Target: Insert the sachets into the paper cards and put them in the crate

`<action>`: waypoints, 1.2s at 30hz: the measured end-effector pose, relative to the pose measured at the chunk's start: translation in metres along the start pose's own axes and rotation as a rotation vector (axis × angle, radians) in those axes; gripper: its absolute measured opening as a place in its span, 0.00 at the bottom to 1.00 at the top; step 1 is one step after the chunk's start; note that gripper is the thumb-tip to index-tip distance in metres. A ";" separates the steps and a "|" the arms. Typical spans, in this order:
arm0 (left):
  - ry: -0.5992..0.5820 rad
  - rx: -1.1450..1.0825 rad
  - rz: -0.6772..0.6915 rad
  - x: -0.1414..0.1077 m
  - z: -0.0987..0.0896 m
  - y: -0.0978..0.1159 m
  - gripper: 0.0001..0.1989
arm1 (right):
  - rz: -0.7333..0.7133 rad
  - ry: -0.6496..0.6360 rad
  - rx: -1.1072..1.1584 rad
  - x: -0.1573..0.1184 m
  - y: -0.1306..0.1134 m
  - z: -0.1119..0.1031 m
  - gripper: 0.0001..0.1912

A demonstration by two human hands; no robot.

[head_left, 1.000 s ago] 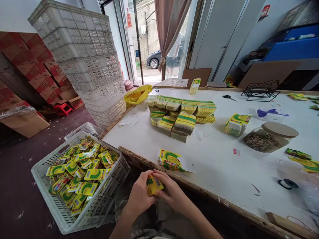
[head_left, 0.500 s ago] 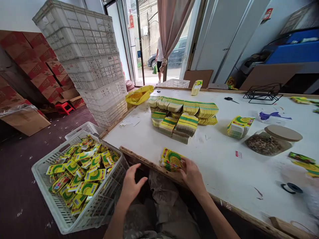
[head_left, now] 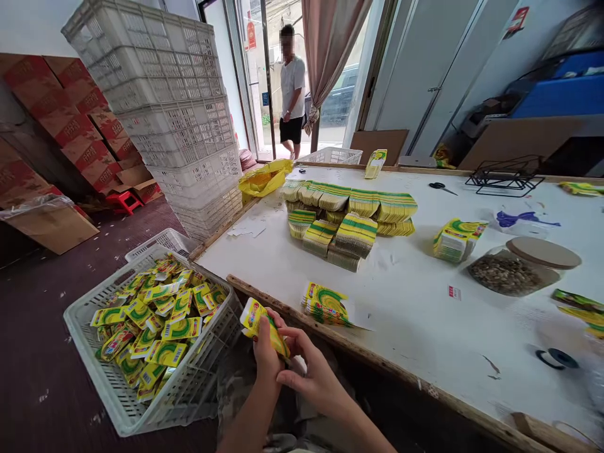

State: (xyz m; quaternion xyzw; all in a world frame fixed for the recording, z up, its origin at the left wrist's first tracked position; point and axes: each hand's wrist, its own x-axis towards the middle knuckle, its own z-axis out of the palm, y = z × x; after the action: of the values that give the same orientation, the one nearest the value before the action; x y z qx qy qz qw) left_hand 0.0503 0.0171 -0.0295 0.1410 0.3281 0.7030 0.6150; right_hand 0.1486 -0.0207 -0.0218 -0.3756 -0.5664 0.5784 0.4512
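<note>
My left hand [head_left: 267, 352] is wrapped round a yellow-green packet [head_left: 255, 316] above my lap, in front of the table edge. Fingers of my right hand [head_left: 309, 365] touch the packet's lower right end; whether they grip it is hidden. A small pile of similar packets [head_left: 325, 303] lies on the table near the front edge. Farther back stand several rows of stacked yellow-green cards or packets [head_left: 356, 234]. To the left, a pale plastic crate [head_left: 89, 377] holds many loose yellow packets [head_left: 166, 353].
Tall stacked crates [head_left: 165, 82] rise at the left. The white table [head_left: 406, 327] bears a packet bundle [head_left: 457, 240], a jar [head_left: 504, 274], scissors [head_left: 442, 187] and a black wire rack [head_left: 503, 179]. A person [head_left: 292, 88] stands in the doorway. A yellow bag [head_left: 264, 181] lies at the table's far left corner.
My right hand has left the pile on the table and come down-left to my left hand. My left hand, empty before, now holds a packet. The person in the doorway has come nearer.
</note>
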 end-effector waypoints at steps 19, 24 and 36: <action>-0.630 1.220 0.186 0.006 -0.021 0.066 0.49 | -0.395 0.054 -0.898 0.003 -0.011 -0.075 0.11; -0.729 1.297 -0.024 -0.009 -0.012 0.044 0.33 | -0.429 0.040 -0.831 -0.002 -0.009 -0.056 0.16; -0.715 1.388 0.364 -0.021 -0.037 0.001 0.31 | 0.086 0.136 0.119 0.011 0.011 -0.032 0.31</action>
State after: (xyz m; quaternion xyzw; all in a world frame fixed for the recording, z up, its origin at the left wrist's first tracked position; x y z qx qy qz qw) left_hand 0.0319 -0.0140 -0.0517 0.7595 0.4454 0.3401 0.3303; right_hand 0.1745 0.0000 -0.0341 -0.4104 -0.4824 0.6031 0.4848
